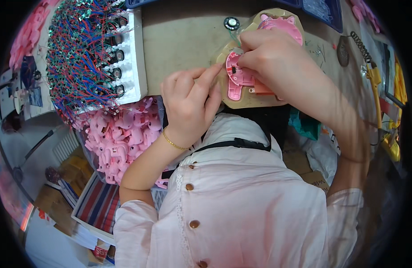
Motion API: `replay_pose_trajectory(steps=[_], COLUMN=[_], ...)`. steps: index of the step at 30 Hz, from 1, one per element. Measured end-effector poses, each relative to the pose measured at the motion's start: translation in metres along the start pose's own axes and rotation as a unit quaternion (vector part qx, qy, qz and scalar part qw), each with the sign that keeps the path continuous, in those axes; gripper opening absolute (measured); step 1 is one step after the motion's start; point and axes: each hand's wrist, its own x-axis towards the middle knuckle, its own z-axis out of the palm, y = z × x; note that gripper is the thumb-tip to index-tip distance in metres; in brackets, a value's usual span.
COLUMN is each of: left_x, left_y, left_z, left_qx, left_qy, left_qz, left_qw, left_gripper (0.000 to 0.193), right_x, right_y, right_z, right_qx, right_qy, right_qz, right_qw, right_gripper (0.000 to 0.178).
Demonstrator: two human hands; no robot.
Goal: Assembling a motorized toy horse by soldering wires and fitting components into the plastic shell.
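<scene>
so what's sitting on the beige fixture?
Pink plastic toy shell parts show at its top right and lower left; the right hand covers the middle, hiding what's beneath.

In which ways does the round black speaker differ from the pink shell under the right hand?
The speaker is round, black and smaller; the pink shell is irregular, hollow and larger. The speaker lies beside the beige fixture; the shell sits on it, partly covered by the right hand.
</scene>
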Motion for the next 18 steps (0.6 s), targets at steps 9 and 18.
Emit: replay_pose_trajectory(steps=[9, 18], left_x=[-0.003, -0.004], left_y=[-0.001, -0.015], left_z=[0.007, 0.004], left_qx=[0.049, 0.003], left_qy=[-0.007, -0.101], left_qz=[0.068, 0.094], left_qw=[0.996, 0.990], left_gripper=[0.044, 0.048], right_x=[0.001, 0.021], right_y=[-0.002, 0.020], right_z=[0.008, -0.016], right_qx=[-0.023, -0.019], right_qy=[0.052, 0.120], right_qz=[-0.050, -0.175], right_qw=[0.997, 0.977], right_gripper=[0.015, 0.026])
